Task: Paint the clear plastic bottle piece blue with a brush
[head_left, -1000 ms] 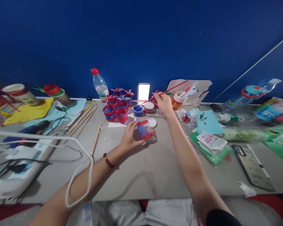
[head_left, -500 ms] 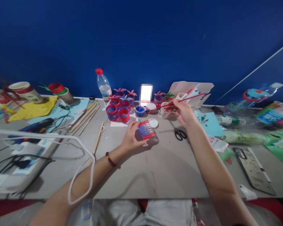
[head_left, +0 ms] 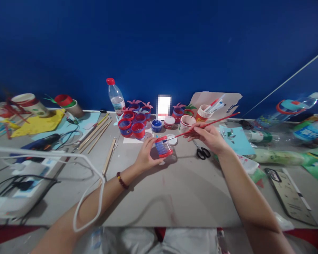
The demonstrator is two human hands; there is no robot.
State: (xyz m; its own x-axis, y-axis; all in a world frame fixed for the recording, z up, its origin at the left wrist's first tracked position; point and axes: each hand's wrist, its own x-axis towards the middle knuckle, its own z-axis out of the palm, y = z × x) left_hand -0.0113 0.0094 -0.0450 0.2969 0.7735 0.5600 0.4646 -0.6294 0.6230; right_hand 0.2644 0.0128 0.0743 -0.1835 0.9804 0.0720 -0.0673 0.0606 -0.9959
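Ribbed plastic cup [head_left: 163, 148], red-banded, grasped in left hand [head_left: 144, 154], past a stretch of grey tabletop [head_left: 190, 197] from near edge; red paintbrush [head_left: 219, 120] pinched in right hand [head_left: 210, 138], tip contact uncertain; behind, blue paint pot [head_left: 156, 125], then red-capped bottle [head_left: 115, 96], label illegible.

Painted cup [head_left: 163, 148] — glossy plastic; tabletop [head_left: 196, 197] — matt.

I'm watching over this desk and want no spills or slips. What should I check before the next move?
1. Plastic cup steadied: ok, the left hand grips it.
2. Brush held: ok, in the right hand.
3. Blue paint jar open: ok, paint shows inside.
4. Brush tip touching the cup: cannot tell, they overlap in view.
5. Scissors put away: not ok, they lie on the table near the right hand.
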